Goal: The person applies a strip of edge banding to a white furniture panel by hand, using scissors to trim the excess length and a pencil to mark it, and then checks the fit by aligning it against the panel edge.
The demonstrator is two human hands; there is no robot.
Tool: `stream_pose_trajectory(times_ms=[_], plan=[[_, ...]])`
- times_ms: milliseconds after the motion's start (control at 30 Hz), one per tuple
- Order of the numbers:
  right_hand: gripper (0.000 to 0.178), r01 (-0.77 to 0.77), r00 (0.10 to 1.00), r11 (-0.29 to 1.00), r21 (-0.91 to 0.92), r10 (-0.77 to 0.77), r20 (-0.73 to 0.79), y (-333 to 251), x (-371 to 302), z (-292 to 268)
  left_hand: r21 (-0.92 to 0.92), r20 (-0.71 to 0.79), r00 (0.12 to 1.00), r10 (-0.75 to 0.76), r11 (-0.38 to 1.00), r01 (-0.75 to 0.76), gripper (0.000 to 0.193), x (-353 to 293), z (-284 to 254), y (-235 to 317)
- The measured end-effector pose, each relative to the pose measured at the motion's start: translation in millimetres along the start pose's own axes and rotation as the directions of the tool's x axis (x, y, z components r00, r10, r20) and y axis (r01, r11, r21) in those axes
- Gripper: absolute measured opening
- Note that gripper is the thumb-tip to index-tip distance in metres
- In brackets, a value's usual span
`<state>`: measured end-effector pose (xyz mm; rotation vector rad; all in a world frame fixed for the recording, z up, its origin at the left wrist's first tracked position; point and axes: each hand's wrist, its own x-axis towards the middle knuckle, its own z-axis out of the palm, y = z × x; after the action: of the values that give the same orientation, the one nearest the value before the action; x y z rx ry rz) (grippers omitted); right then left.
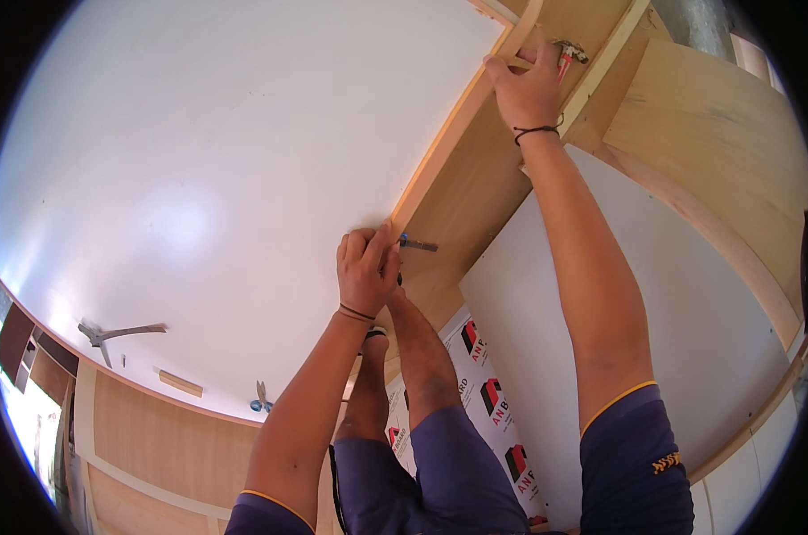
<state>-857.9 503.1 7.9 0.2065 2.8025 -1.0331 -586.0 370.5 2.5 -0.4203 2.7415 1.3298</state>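
A long thin wood strip (450, 125) runs along the edge of a large white panel (225, 143). My left hand (365, 267) is closed on the strip's near end, fingers bent over the panel's edge. Farther up, my right hand (524, 89) pinches the strip near its far part, where it stands slightly off the edge. Just right of my right hand shows a hammer (570, 59) with a red handle, partly hidden by the hand. A blue-handled tool with a flat metal end (419, 243) lies beside my left hand on the wood surface below.
On the white panel lie a hammer-like tool (118, 333), a short wood piece (180, 383) and pliers with blue handles (261, 399). A wooden frame with another white panel (635, 259) stands on the right. Printed white board (475, 392) is below, by my legs.
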Motion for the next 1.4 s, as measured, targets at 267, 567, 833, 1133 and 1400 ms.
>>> stream_pose_trajectory(times_ms=[267,567,833,1133,1400], plan=[[0.065,-0.083,0.996,0.994,0.076,0.080,0.031,-9,7,-4,0.021,-0.006,1.000,0.003,1.000,-0.003,0.038,-1,0,1],[0.055,-0.202,0.978,0.940,0.276,0.179,0.105,-9,15,-14,0.035,0.008,1.000,0.010,0.999,-0.010,0.038,-2,-1,1],[0.053,-0.219,0.976,0.942,0.254,0.215,0.043,-10,12,-7,0.042,0.008,1.000,0.017,0.999,-0.017,0.038,-3,2,-1],[0.042,0.086,0.989,0.996,-0.032,-0.089,-0.115,20,25,15,-0.049,-0.056,0.998,0.002,0.999,-0.005,0.039,-4,4,-7],[0.032,0.347,0.934,0.894,-0.285,-0.357,0.017,92,63,8,-0.152,-0.133,0.989,0.065,0.985,-0.086,0.037,-3,10,-12]])
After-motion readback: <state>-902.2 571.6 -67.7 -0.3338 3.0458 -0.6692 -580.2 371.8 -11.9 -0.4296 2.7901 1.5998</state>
